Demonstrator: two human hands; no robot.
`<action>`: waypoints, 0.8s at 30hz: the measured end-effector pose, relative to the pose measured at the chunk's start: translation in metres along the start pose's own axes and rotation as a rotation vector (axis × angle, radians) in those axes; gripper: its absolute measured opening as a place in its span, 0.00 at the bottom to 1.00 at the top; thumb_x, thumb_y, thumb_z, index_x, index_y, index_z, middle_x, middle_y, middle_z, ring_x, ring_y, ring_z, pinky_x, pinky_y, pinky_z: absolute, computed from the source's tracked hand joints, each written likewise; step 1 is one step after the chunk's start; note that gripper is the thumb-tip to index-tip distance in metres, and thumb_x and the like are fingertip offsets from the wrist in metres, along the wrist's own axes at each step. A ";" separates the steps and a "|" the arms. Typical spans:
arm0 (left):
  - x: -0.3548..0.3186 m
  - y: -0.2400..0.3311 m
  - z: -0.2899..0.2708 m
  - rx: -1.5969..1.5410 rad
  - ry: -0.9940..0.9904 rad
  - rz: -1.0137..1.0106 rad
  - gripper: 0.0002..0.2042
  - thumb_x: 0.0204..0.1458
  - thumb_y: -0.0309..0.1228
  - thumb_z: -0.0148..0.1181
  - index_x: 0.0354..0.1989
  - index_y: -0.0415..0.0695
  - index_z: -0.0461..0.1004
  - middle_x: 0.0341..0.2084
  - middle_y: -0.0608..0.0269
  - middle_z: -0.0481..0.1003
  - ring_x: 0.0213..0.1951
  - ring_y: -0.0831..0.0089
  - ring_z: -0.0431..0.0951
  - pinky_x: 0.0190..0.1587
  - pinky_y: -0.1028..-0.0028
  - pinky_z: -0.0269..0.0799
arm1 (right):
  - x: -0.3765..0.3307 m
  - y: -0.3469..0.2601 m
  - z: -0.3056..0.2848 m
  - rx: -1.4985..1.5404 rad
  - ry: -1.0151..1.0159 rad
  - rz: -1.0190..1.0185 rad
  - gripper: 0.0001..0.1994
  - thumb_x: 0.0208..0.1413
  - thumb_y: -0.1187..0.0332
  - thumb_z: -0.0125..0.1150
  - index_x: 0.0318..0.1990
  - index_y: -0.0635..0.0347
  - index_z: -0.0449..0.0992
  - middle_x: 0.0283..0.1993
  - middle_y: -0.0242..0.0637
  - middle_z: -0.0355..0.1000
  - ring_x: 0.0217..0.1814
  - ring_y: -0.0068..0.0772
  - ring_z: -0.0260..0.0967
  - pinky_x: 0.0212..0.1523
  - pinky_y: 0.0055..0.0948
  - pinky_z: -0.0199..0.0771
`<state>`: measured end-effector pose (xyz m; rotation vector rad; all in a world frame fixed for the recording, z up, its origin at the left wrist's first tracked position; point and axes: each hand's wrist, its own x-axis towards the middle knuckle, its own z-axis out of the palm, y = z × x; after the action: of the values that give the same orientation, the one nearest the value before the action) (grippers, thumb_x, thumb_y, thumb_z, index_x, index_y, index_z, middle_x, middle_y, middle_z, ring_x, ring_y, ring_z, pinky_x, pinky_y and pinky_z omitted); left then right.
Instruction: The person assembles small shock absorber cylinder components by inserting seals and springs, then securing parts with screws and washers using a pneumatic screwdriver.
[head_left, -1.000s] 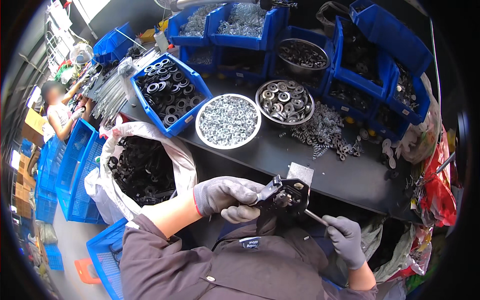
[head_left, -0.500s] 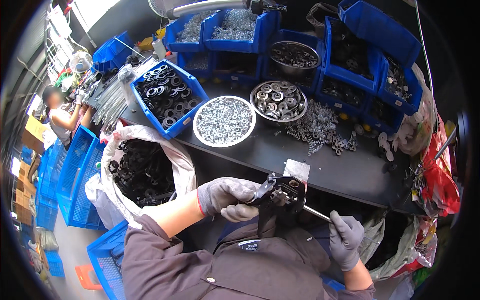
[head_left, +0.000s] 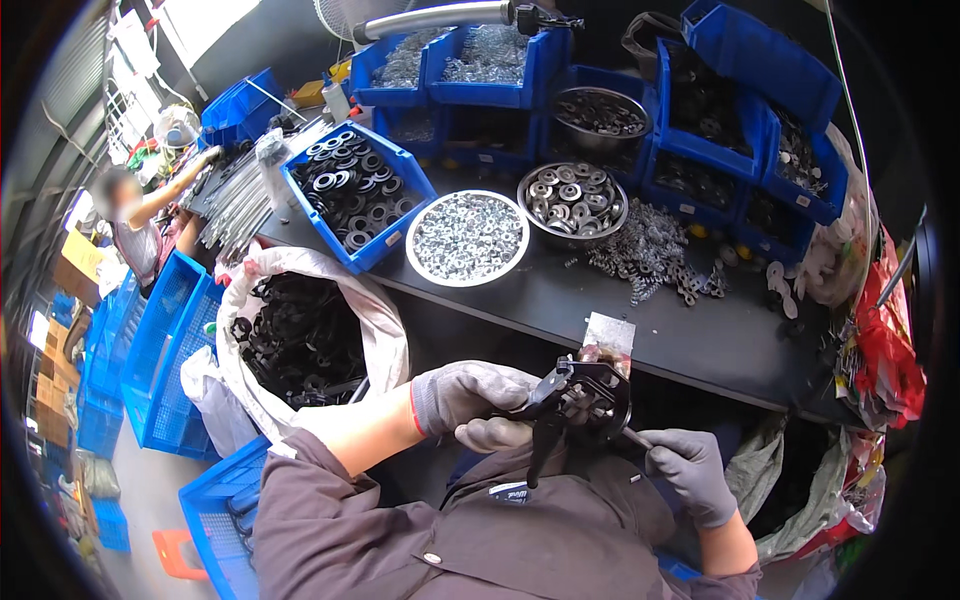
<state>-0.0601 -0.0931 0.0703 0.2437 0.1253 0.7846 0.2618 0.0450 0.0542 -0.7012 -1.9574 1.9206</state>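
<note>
My left hand (head_left: 475, 400), in a grey glove, grips the lever end of a black caulking gun mechanism (head_left: 592, 398). A black handle (head_left: 543, 450) hangs down from it in front of my chest. My right hand (head_left: 695, 475), also gloved, closes on a thin metal rod (head_left: 634, 437) that runs up to the mechanism's round end plate. Just beyond, a small metal plate (head_left: 612, 330) juts from the bench edge; whether the mechanism touches it, I cannot tell.
On the black bench (head_left: 480, 315) stand a bowl of small nuts (head_left: 470, 238), a bowl of round discs (head_left: 572, 200) and a blue bin of washers (head_left: 362, 190). Loose springs (head_left: 640, 250) lie alongside. A white sack of black parts (head_left: 300, 335) stands left. A co-worker (head_left: 140, 220) is far left.
My right hand has come closer to the mechanism, leaving less rod showing between them. The mechanism has turned, and its handle now hangs lower. The co-worker's arm has stretched out.
</note>
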 end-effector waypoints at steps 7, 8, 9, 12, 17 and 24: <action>-0.007 -0.003 -0.008 -0.007 0.009 0.076 0.38 0.61 0.41 0.59 0.71 0.34 0.46 0.18 0.64 0.66 0.15 0.81 0.65 0.13 0.82 0.61 | 0.010 -0.007 0.017 -0.530 0.187 -0.309 0.12 0.54 0.76 0.63 0.47 0.62 0.82 0.25 0.36 0.73 0.25 0.28 0.69 0.28 0.25 0.69; -0.009 -0.003 -0.011 -0.011 0.024 0.066 0.37 0.60 0.40 0.59 0.70 0.32 0.49 0.18 0.62 0.67 0.14 0.80 0.66 0.12 0.81 0.62 | 0.008 -0.003 0.010 -0.025 0.026 0.062 0.12 0.57 0.74 0.63 0.48 0.63 0.82 0.26 0.28 0.72 0.26 0.18 0.66 0.27 0.22 0.66; -0.010 -0.004 -0.011 -0.009 0.021 0.064 0.37 0.60 0.40 0.59 0.70 0.32 0.49 0.18 0.62 0.67 0.14 0.80 0.66 0.12 0.81 0.62 | 0.007 0.001 0.008 -0.027 0.030 0.060 0.12 0.57 0.74 0.63 0.48 0.63 0.82 0.26 0.28 0.72 0.26 0.18 0.66 0.27 0.22 0.66; -0.012 -0.008 -0.004 0.097 -0.026 0.072 0.34 0.59 0.39 0.59 0.67 0.29 0.54 0.17 0.61 0.68 0.12 0.78 0.67 0.11 0.80 0.62 | 0.008 0.003 0.015 -0.082 0.012 -0.064 0.12 0.56 0.74 0.65 0.47 0.63 0.82 0.25 0.28 0.72 0.26 0.17 0.66 0.28 0.20 0.67; -0.017 -0.009 -0.014 0.055 0.050 0.135 0.35 0.60 0.41 0.60 0.67 0.29 0.54 0.16 0.63 0.67 0.12 0.81 0.66 0.12 0.82 0.61 | 0.015 -0.007 0.011 -0.815 0.318 -0.616 0.12 0.53 0.71 0.66 0.45 0.58 0.83 0.24 0.40 0.72 0.24 0.27 0.70 0.26 0.26 0.67; -0.018 -0.013 -0.012 0.115 0.015 0.120 0.35 0.60 0.43 0.60 0.67 0.33 0.56 0.17 0.64 0.67 0.13 0.82 0.65 0.13 0.83 0.59 | 0.015 -0.012 0.020 -0.828 0.312 -0.630 0.12 0.53 0.72 0.65 0.46 0.58 0.83 0.22 0.39 0.70 0.21 0.30 0.68 0.23 0.27 0.66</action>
<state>-0.0664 -0.1123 0.0555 0.3570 0.1711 0.9002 0.2368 0.0366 0.0630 -0.4305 -2.3428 0.5784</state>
